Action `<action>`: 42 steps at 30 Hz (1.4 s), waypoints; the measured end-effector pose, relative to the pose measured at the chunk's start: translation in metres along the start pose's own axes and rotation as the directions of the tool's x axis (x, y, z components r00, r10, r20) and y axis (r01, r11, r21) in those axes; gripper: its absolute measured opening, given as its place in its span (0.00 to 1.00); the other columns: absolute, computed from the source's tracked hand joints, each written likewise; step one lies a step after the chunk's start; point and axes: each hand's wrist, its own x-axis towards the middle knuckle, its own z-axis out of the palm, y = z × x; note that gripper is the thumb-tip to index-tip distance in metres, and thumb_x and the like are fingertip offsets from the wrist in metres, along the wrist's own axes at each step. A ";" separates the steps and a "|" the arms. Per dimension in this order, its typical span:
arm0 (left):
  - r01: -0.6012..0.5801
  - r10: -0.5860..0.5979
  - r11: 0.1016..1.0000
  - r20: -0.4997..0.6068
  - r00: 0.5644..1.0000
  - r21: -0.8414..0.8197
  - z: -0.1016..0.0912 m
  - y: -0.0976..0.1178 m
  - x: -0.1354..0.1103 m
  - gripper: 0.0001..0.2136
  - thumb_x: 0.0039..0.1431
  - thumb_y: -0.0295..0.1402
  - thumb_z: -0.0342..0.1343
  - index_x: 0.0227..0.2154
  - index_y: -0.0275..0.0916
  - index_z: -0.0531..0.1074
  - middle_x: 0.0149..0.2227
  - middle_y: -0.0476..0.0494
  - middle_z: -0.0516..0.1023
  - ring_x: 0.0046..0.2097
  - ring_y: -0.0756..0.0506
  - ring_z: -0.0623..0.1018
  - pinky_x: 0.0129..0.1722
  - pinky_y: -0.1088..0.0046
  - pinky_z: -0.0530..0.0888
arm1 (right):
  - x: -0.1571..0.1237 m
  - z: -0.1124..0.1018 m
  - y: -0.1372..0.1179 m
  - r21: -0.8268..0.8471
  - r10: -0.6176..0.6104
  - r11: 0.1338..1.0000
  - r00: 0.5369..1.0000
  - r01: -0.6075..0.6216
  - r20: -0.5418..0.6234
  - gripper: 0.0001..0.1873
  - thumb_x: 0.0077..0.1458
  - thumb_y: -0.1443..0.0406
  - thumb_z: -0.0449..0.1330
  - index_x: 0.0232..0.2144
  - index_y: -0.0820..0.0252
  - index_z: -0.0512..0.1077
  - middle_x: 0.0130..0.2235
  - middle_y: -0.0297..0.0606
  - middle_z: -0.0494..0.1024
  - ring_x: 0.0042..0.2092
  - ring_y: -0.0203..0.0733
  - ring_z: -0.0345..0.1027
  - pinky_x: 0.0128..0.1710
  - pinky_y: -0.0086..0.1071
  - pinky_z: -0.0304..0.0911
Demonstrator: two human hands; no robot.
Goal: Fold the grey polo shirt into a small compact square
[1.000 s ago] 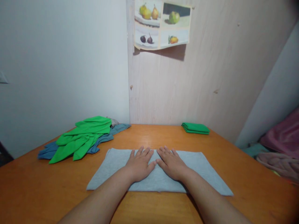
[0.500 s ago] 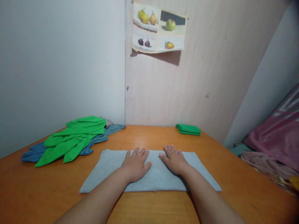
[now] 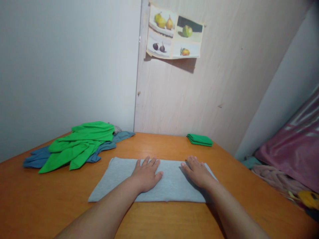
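A light grey cloth (image 3: 117, 179) lies flat and folded into a rectangle on the orange wooden table (image 3: 50, 202). My left hand (image 3: 146, 173) rests palm down on the middle of the cloth, fingers spread. Palm down too, my right hand (image 3: 198, 171) lies flat near the cloth's right end, fingers stretched out. Neither hand holds anything.
A loose heap of green cloth (image 3: 79, 146) over blue cloth (image 3: 37, 159) lies at the table's back left. A small folded green cloth (image 3: 200, 139) sits at the back right by the wall. A fruit picture (image 3: 174, 35) hangs above. Pink bedding (image 3: 291, 156) lies to the right.
My right hand has slid to the right along the grey cloth, away from my left hand, which stays near the middle. The camera view has shifted a little.
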 end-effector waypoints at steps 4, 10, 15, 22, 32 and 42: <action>0.000 0.000 1.000 0.017 1.000 -0.003 -0.001 0.000 0.000 0.33 0.66 0.55 0.33 0.68 0.45 0.51 0.71 0.44 0.48 0.71 0.32 0.45 0.64 0.37 0.45 | -0.009 0.009 0.024 -0.042 0.046 0.998 0.998 -0.044 0.031 0.47 0.62 0.40 0.35 0.69 0.69 0.48 0.71 0.48 0.46 0.71 0.52 0.35 0.68 0.50 0.35; 0.003 -0.003 1.000 0.022 1.000 -0.002 -0.003 0.000 0.001 0.33 0.66 0.55 0.33 0.69 0.44 0.51 0.71 0.44 0.47 0.71 0.32 0.45 0.64 0.37 0.45 | -0.010 0.011 0.027 -0.047 0.060 0.997 0.997 -0.058 0.042 0.47 0.62 0.40 0.34 0.69 0.67 0.47 0.71 0.48 0.45 0.71 0.51 0.34 0.68 0.49 0.34; -0.003 0.003 1.000 0.013 1.000 0.003 -0.003 0.000 0.001 0.33 0.66 0.55 0.33 0.68 0.44 0.51 0.71 0.44 0.48 0.71 0.32 0.45 0.64 0.37 0.46 | -0.012 0.005 0.041 -0.010 0.072 0.997 0.996 -0.072 0.060 0.46 0.62 0.40 0.35 0.68 0.69 0.49 0.71 0.50 0.45 0.71 0.52 0.35 0.68 0.49 0.37; -0.004 0.004 1.000 0.002 1.000 0.015 -0.002 0.000 0.003 0.33 0.66 0.54 0.33 0.68 0.44 0.53 0.71 0.44 0.49 0.70 0.31 0.47 0.63 0.37 0.47 | -0.023 0.009 0.059 0.006 0.101 0.995 0.995 -0.101 0.014 0.44 0.63 0.42 0.33 0.69 0.65 0.48 0.71 0.45 0.44 0.72 0.50 0.32 0.67 0.54 0.34; -0.010 0.010 1.000 -0.006 1.000 0.022 0.004 -0.005 0.007 0.33 0.66 0.55 0.33 0.68 0.46 0.52 0.71 0.45 0.48 0.70 0.32 0.47 0.63 0.37 0.47 | -0.036 0.004 0.048 -0.013 0.134 0.991 0.991 -0.134 0.007 0.46 0.63 0.41 0.33 0.69 0.68 0.48 0.71 0.49 0.43 0.71 0.52 0.32 0.67 0.53 0.33; -0.003 0.003 1.000 0.002 1.000 0.012 -0.002 -0.001 0.004 0.33 0.65 0.55 0.34 0.68 0.45 0.53 0.71 0.43 0.48 0.70 0.32 0.46 0.63 0.38 0.47 | -0.040 0.001 0.035 -0.036 0.161 0.986 0.986 -0.160 0.029 0.46 0.62 0.40 0.33 0.69 0.68 0.48 0.71 0.50 0.43 0.71 0.53 0.32 0.67 0.56 0.31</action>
